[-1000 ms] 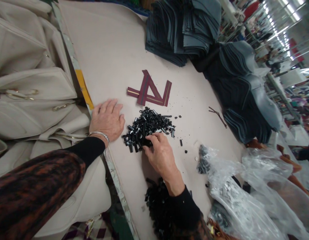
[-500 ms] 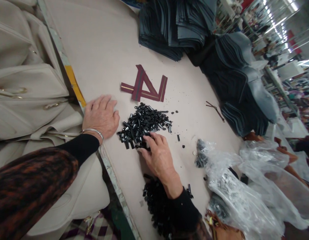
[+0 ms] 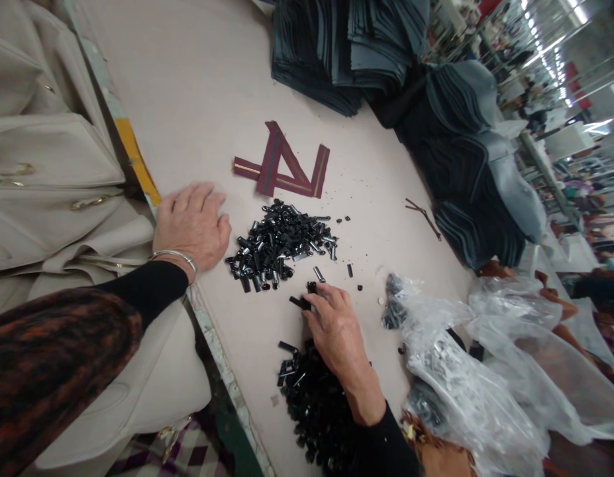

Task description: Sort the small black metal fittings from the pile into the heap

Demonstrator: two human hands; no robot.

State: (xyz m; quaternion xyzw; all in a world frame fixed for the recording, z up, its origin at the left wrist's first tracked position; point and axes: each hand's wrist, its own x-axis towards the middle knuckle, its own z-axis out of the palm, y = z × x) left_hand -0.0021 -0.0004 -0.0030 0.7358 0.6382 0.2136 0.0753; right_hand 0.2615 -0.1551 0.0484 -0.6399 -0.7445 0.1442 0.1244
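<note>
A heap of small black zipper sliders [image 3: 281, 244] lies on the beige table [image 3: 202, 93]. My left hand [image 3: 191, 224] rests flat beside the heap, fingers spread, a silver bangle on the wrist. My right hand [image 3: 334, 323] sits between that heap and a second, nearer pile of black sliders [image 3: 311, 397]. Its fingertips press on a few black sliders [image 3: 303, 299] on the table.
Short maroon zipper strips [image 3: 281, 171] lie beyond the heap. Stacks of dark grey fabric pieces [image 3: 346, 46] stand at the back and right. Clear plastic bags [image 3: 485, 371] crowd the right front. Beige handbags [image 3: 43, 172] are piled left of the table edge.
My right hand has drawn back from the heap toward me, dragging a few sliders toward the nearer pile. My left hand has stayed flat in place.
</note>
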